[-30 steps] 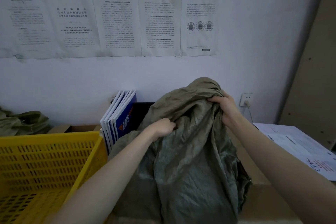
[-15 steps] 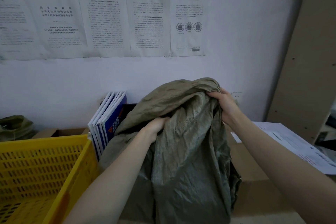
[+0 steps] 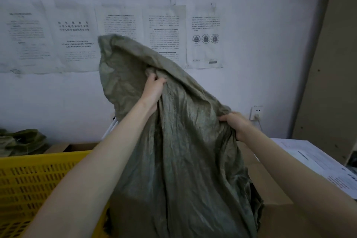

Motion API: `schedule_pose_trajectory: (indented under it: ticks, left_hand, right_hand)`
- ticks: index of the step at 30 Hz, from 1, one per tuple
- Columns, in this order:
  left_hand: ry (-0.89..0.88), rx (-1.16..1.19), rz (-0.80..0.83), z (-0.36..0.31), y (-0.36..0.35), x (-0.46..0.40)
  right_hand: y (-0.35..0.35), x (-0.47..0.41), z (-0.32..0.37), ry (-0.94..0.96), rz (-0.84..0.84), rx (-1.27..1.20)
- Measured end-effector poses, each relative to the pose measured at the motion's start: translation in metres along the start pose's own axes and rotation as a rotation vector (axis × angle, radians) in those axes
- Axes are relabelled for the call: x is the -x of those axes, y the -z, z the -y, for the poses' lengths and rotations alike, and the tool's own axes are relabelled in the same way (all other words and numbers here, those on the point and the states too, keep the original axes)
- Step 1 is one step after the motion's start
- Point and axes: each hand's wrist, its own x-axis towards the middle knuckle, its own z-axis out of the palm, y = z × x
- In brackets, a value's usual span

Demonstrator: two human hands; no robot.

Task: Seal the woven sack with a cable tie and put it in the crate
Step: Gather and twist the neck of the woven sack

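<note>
Print on the wall sheets [image 3: 164, 35] is too blurred to read.

Sack [image 3: 183, 141]: centre, held up before the wall [image 3: 260, 54], left hand [image 3: 152, 91] high on it, right hand [image 3: 234, 121] lower at its right edge. Crate [image 3: 34, 179]: left of sack. Box [image 3: 270, 189]: right, behind sack. Papers [image 3: 309, 158]: far right. Sheets [image 3: 166, 33]: on wall, behind sack. Spare sacks [image 3: 23, 141]: behind crate.

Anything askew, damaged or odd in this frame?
Nothing damaged or spilled. The sack is crumpled, its mouth untied, held up by the left hand and right hand. No cable tie is visible.
</note>
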Motion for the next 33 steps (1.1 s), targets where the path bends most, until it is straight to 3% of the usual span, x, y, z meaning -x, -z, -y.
schedule_pose_trajectory:
  ticks: [3,6,10,14,20,25,33]
  left_hand:
    - [-0.012,0.068,0.018,-0.002,-0.006,0.006]
    - [0.142,0.307,0.029,-0.01,-0.01,0.013]
    - [0.329,0.188,0.011,-0.001,-0.007,0.009]
    - [0.369,0.16,0.033,0.006,-0.003,0.016]
    - [0.302,0.105,0.072,-0.001,0.006,0.017]
    - [0.032,0.005,-0.006,-0.02,0.009,0.007]
    - [-0.075,-0.197,0.301,-0.038,0.006,0.001]
  right_hand:
    - [-0.002,0.004,-0.002,0.004,0.042,0.181]
    - [0.001,0.002,-0.006,0.054,0.102,0.138]
    - [-0.002,0.001,-0.007,0.088,0.164,0.039]
    - [-0.01,0.007,-0.006,0.069,0.182,-0.098]
    - [-0.012,0.014,-0.006,0.014,0.194,-0.009]
    - [-0.01,0.015,-0.002,-0.007,0.16,0.043]
    - [-0.018,0.025,0.032,0.177,0.281,-0.119]
